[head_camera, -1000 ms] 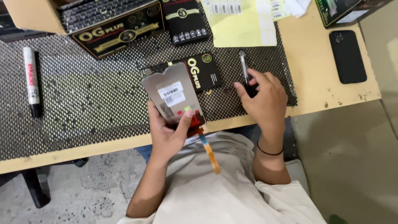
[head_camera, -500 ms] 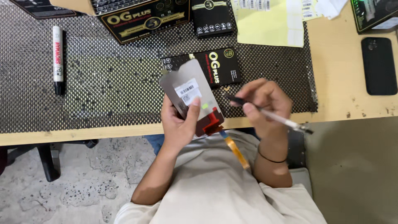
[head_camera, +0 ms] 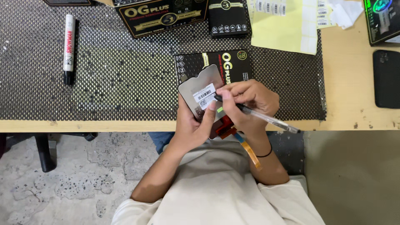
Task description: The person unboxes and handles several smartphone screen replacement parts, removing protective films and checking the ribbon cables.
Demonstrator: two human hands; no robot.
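At the far left of the table point(head_camera: 354, 116) a white marker pen point(head_camera: 68, 41) lies on the black mesh mat point(head_camera: 104, 83), well apart from the work and in the same place it held a second ago. Toward the middle, the left hand point(head_camera: 192, 125) holds a grey phone screen panel point(head_camera: 203, 96) back side up, fingers wrapped around its near edge and the thumb pressed on its face just beside a white barcode sticker point(head_camera: 205, 95). The panel has hardly shifted; it is now tilted over the near edge of the table, above a flat black packet point(head_camera: 227, 62) that rests on the mat. What has changed is to the right: a second ago the right hand point(head_camera: 250, 100) was reaching out onto the mat, half a second ago it was carrying a clear ballpoint pen point(head_camera: 258, 114) back, and now it pinches that pen between thumb and fingers with the tip touching the sticker, so I judge that marking the label is just starting. The panel looks thin and stiff, matt grey with a notched far edge, a red patch at its near end and an orange ribbon cable point(head_camera: 249, 151) hanging toward the person's lap. Farther right lie a yellow label sheet point(head_camera: 283, 29) and, on bare wood, a black phone point(head_camera: 386, 79).
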